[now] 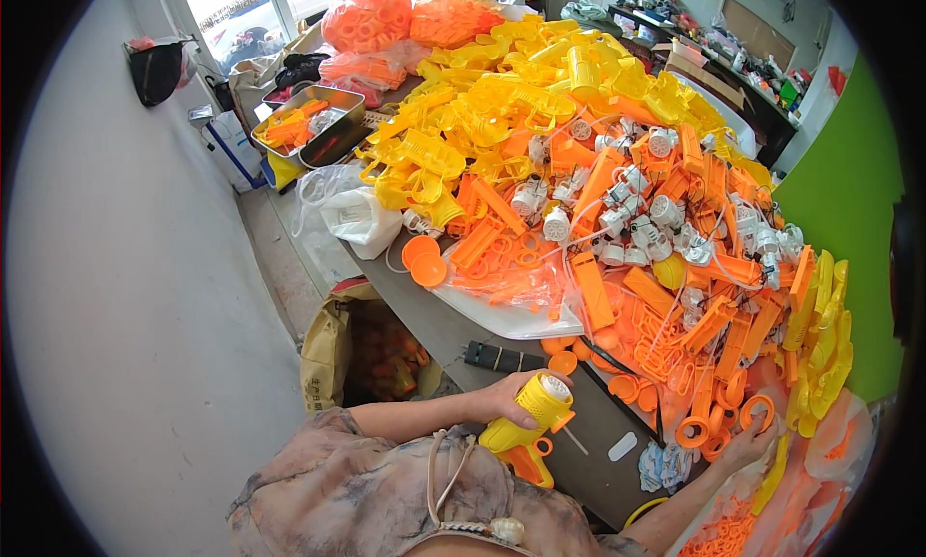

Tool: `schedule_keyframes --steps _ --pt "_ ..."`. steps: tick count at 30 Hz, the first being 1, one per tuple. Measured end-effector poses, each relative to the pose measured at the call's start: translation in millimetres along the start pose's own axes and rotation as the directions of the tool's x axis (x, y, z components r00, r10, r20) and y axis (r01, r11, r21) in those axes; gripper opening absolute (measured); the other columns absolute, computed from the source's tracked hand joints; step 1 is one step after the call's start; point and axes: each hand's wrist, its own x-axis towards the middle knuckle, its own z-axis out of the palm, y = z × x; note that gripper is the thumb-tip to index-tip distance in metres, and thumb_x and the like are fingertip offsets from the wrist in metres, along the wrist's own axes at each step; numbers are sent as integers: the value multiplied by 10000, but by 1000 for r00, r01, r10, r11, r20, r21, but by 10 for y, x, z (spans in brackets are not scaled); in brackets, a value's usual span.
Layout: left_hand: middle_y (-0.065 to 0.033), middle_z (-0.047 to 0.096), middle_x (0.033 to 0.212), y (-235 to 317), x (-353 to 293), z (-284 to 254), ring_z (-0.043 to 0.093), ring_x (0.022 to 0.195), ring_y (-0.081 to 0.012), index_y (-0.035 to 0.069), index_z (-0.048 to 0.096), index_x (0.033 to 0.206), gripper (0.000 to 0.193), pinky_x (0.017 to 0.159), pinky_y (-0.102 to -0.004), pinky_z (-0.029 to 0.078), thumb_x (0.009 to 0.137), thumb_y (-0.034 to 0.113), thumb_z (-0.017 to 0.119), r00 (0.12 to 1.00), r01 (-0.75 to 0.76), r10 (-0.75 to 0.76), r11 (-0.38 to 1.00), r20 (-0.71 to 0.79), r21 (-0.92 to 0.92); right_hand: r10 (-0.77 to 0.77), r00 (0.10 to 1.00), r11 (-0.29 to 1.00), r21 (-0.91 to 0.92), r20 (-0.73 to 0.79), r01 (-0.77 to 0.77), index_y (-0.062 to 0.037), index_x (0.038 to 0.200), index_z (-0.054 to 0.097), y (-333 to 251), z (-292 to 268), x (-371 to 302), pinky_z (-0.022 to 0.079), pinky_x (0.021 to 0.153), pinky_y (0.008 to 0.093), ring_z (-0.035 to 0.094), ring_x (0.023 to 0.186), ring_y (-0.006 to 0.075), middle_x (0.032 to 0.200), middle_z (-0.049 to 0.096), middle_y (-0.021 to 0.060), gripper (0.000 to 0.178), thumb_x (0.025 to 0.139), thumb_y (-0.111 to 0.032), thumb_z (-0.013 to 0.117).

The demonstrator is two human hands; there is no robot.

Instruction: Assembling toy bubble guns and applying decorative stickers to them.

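My left hand [504,399] is wrapped round a yellow plastic toy body [508,434] in front of my chest. A round white perforated part [555,387] sits in its upper end, and orange pieces [527,466] are fitted at its side and lower end. A thin pale stick or tube pokes out beside it. Over at the right, my right hand [745,449] has its fingers closed on an orange ring [759,400] at the edge of the heap. Several similar orange rings [691,432] lie just left of it.
Yellow shells [463,104] and orange parts with white wired units [666,210] cover the table [415,301]. A black-wrapped bar [502,357] lies near the front edge. An open sack [325,350] stands below left; bags of small orange pieces [723,528] are at lower right.
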Motion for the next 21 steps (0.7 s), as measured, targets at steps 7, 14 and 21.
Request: schedule_keyframes --steps 7,14,21 --pt "-66 536 1137 -5 -22 -10 515 1037 -162 45 437 1259 782 917 -307 410 610 298 792 1000 -12 13 999 -13 36 -10 1000 998 -62 21 11 -68 1158 532 80 5 41 408 436 212 510 540 93 949 623 35 273 966 -254 476" --pt "-63 549 1117 -32 -45 -13 525 1018 -155 39 450 1232 756 903 -302 419 610 296 793 1000 -3 4 999 -25 38 8 1000 1000 -20 8 -8 -62 1160 530 60 -5 19 407 437 213 512 542 93 961 628 37 278 968 -253 473" --pt "-62 558 1099 -35 -37 -11 532 1000 -155 34 458 1211 738 892 -302 425 608 292 796 999 6 -5 1000 -34 27 -6 1000 1000 -10 20 6 -61 1172 524 118 -8 45 419 450 210 537 573 96 990 631 41 284 968 -251 471"
